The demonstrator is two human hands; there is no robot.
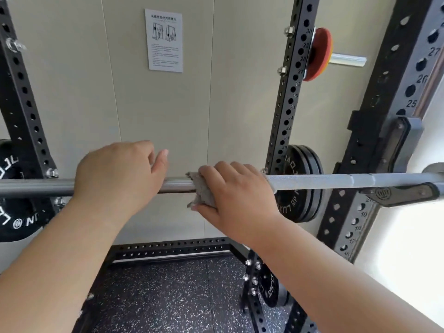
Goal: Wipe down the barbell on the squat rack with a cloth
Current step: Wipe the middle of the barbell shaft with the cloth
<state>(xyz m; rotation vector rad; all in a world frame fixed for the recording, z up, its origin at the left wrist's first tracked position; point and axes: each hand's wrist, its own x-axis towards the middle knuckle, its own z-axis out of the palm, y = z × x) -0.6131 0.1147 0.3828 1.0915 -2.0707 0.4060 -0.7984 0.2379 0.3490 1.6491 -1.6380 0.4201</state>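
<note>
A steel barbell [336, 180] runs across the view at mid height, resting in the hooks of a black squat rack [287, 111]. My right hand [237, 188] grips a grey cloth [203, 192] wrapped round the bar just right of its middle. The cloth's edge sticks out to the left of my fingers. My left hand [120, 174] lies over the bar to the left of the cloth, its fingers curled over the far side and the thumb raised.
Black weight plates hang on the rack at the left [16, 212] and behind the right upright [302, 183]. An orange plate [318, 54] sits on a peg higher up. A notice [164, 40] hangs on the wall. Speckled rubber flooring [168, 296] lies below.
</note>
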